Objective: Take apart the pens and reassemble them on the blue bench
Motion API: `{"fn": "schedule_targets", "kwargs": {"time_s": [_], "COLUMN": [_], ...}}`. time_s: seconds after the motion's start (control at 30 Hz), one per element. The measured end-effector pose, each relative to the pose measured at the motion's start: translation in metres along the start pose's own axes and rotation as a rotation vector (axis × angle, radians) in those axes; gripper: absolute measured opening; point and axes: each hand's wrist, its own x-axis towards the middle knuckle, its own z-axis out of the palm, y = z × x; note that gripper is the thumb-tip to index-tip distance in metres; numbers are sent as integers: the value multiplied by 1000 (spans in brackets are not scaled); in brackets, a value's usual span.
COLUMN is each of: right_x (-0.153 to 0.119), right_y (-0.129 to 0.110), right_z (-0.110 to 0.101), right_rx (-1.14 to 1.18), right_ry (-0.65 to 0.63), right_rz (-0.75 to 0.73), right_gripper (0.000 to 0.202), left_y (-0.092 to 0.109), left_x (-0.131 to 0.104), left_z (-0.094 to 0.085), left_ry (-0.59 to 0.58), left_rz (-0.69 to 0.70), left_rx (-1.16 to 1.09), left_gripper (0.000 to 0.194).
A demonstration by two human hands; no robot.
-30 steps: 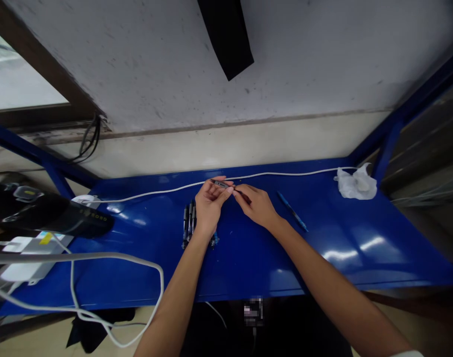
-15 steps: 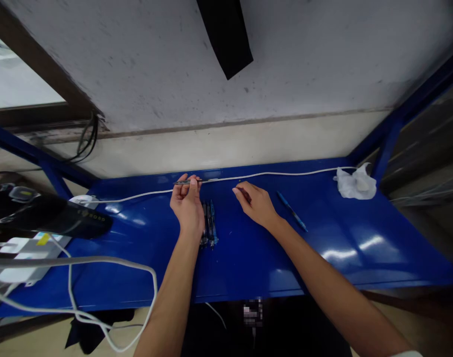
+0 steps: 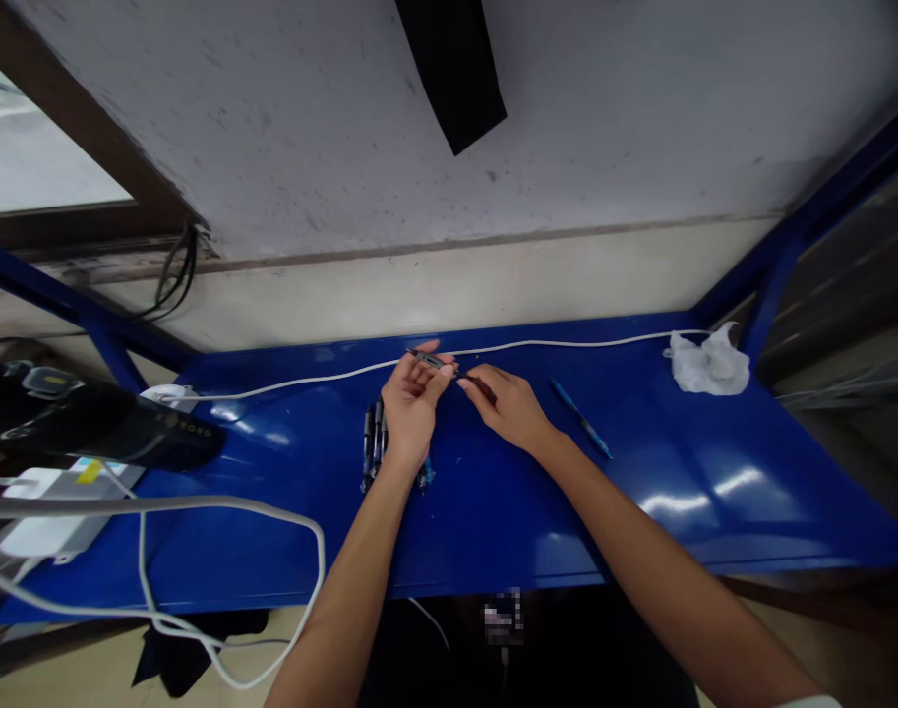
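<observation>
A dark pen (image 3: 428,359) is pinched between the thumb and fingers of my left hand (image 3: 410,405), tilted down toward the right. My right hand (image 3: 513,408) is closed at the pen's right end, thumb and forefinger pressed together there. Whether a separate small part sits in those right fingertips is too small to tell. Beneath my left hand and wrist lie several pens (image 3: 376,438) in a row, dark and blue, partly hidden by that hand. A single blue pen (image 3: 581,418) rests to the right of my right hand.
The blue tabletop (image 3: 493,521) meets a wall behind it. A white cable (image 3: 567,344) runs along the back to a crumpled white wrapping (image 3: 709,362). On the left are a black bottle (image 3: 116,418), a white power strip (image 3: 57,516) and a looped cable (image 3: 320,551).
My left hand has moved right with the pen, bringing its end to the right fingertips. More of the pen row shows left of that hand. My right hand has barely moved.
</observation>
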Motion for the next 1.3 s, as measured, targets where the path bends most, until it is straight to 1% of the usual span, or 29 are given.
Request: {"fn": "schedule_targets", "kwargs": {"time_s": [0.07,0.17,0.23,0.3,0.4,0.5,0.63,0.77,0.9,1.1,1.3], "right_x": [0,-1,-2,-3,-5,-6,-5,-4,-5,-5,-2], "right_y": [1,1,1,1,0,-1,-2,-1,3,7,3], "right_z": [0,2,3,4,6,6,4,3,6,7,5], "right_rx": [19,102,170,217,263,292,262,239,240,183,240], "right_ry": [1,17,32,42,39,37,54,41,36,21,63], "right_rz": [9,86,148,177,179,175,153,137,115,108,116], "right_gripper": [21,14,20,25,29,31,27,22,21,17,19], "left_y": [-1,-3,-4,-4,-3,-3,-4,-5,-6,-6,-4], "left_x": [-2,-3,-3,-3,-3,-3,-3,-2,-1,-2,-3], "left_z": [2,4,4,4,3,3,2,1,0,1,2], "left_ry": [-73,-125,-133,-137,-135,-144,-143,-126,-117,-103,-110], "left_rz": [-20,-45,-58,-62,-68,-75,-68,-71,-69,-78,-82], "left_rx": [31,58,67,80,103,131,154,165,166,162,158], "left_gripper": [34,28,26,25,26,24,20,19,20,22,24]}}
